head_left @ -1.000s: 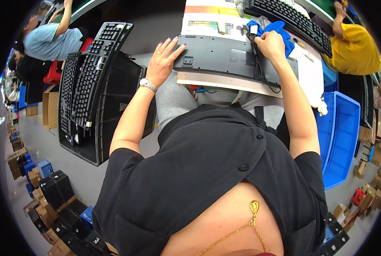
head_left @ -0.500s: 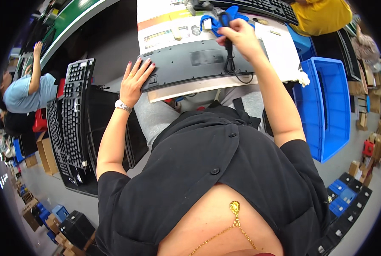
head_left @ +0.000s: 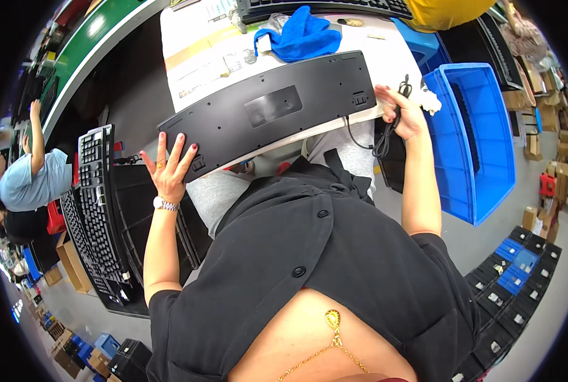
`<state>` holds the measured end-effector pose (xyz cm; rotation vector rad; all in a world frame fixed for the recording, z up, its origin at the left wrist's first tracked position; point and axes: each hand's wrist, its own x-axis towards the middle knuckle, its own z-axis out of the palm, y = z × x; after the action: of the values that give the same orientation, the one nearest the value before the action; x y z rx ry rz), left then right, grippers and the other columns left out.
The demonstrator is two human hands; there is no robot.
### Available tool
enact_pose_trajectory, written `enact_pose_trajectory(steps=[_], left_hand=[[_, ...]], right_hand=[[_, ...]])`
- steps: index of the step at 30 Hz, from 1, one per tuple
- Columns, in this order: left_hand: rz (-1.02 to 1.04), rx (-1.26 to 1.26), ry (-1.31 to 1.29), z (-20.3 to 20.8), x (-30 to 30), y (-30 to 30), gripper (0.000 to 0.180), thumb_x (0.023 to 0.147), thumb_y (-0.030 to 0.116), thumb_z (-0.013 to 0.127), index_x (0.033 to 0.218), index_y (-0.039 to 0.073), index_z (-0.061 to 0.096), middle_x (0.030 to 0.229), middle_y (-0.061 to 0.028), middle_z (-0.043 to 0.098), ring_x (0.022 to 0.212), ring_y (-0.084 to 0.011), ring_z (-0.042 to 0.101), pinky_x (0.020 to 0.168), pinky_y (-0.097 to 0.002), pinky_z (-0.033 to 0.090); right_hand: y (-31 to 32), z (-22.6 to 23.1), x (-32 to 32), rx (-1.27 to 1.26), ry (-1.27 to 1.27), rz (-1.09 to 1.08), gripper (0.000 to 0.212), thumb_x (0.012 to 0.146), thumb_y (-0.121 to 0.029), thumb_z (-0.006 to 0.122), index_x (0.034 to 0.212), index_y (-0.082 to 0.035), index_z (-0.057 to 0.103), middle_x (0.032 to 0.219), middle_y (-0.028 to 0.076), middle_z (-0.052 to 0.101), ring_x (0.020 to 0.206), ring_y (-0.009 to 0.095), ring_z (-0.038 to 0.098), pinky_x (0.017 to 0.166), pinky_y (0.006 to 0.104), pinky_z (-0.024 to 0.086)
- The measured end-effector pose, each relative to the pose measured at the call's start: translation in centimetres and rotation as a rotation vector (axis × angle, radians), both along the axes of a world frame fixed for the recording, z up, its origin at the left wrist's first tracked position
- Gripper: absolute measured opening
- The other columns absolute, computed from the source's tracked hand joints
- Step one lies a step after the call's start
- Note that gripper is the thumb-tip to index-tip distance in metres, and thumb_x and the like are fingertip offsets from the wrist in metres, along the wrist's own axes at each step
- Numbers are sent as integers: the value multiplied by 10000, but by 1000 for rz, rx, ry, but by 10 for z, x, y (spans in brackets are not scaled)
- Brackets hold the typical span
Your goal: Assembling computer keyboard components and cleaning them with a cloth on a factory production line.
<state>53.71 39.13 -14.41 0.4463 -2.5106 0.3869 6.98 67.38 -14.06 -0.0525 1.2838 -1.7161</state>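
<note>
A black keyboard (head_left: pixel 227 132) lies underside up and slanted across the near edge of a white-topped table (head_left: pixel 392 60), its right end farther from me than its left. My left hand (head_left: pixel 169 170) rests with spread fingers on the keyboard's left end, a watch on the wrist. Beyond the right end, my right hand (head_left: pixel 409 120) is closed around the bundled black cable (head_left: pixel 382 145), its index finger reaching toward the keyboard's corner. From the keyboard's near edge the cable loops down to that bundle. A crumpled blue cloth (head_left: pixel 306 37) lies behind the keyboard.
Another keyboard (head_left: pixel 335 9) sits at the table's far side, by a person in yellow (head_left: pixel 449 14). An open blue bin (head_left: pixel 448 143) stands to my right. Stacked keyboards (head_left: pixel 99 216) fill a black crate on my left. Farther left is a person in light blue (head_left: pixel 32 181).
The keyboard has turned so its right end points away and its left end toward me. My right hand has moved right and nearer with the cable, away from the blue cloth.
</note>
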Motion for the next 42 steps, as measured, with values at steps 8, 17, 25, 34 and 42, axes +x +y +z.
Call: enact_pose_trajectory(steps=[8, 17, 25, 34, 42], left_hand=[[-45, -84, 39, 9, 1, -4, 372, 905, 238, 530, 1239, 275, 689, 1421, 46, 585, 1433, -292, 412, 1236, -546, -32], [-10, 124, -113, 46, -9, 1, 419, 887, 182, 558, 1290, 231, 663, 1416, 12, 592, 1421, -262, 433, 1247, -516, 15], [-43, 915, -246, 72, -14, -12, 567, 823, -17, 585, 1368, 134, 603, 1399, -60, 602, 1310, -243, 540, 1246, -485, 137], [0, 1275, -297, 75, -13, -60, 634, 744, -94, 657, 1355, 61, 595, 1286, -67, 670, 1096, -221, 632, 1147, -409, 353], [11, 1261, -314, 78, -14, -73, 580, 714, -79, 697, 1281, 19, 623, 1150, -94, 719, 964, -214, 647, 934, -331, 499]], right_hand=[[-5, -6, -3, -100, -60, 70, 285, 985, -160, 597, 1178, 40, 659, 912, 78, 661, 497, 35, 403, 456, 183, 324], [6, 3, -6, 26, 188, 31, 267, 958, -124, 609, 1139, 60, 674, 832, 56, 668, 424, 35, 375, 390, 179, 290], [8, 59, -10, 73, 296, 87, 300, 944, -174, 655, 1142, 49, 689, 922, 141, 694, 431, 55, 417, 395, 193, 339], [-31, 83, 3, 97, 257, -16, 368, 951, -215, 672, 1244, 7, 657, 1036, 138, 643, 564, 88, 498, 512, 231, 417], [-34, 54, -9, -156, 253, 122, 305, 982, -174, 644, 1261, -53, 622, 1051, 46, 617, 617, 92, 449, 590, 235, 382]])
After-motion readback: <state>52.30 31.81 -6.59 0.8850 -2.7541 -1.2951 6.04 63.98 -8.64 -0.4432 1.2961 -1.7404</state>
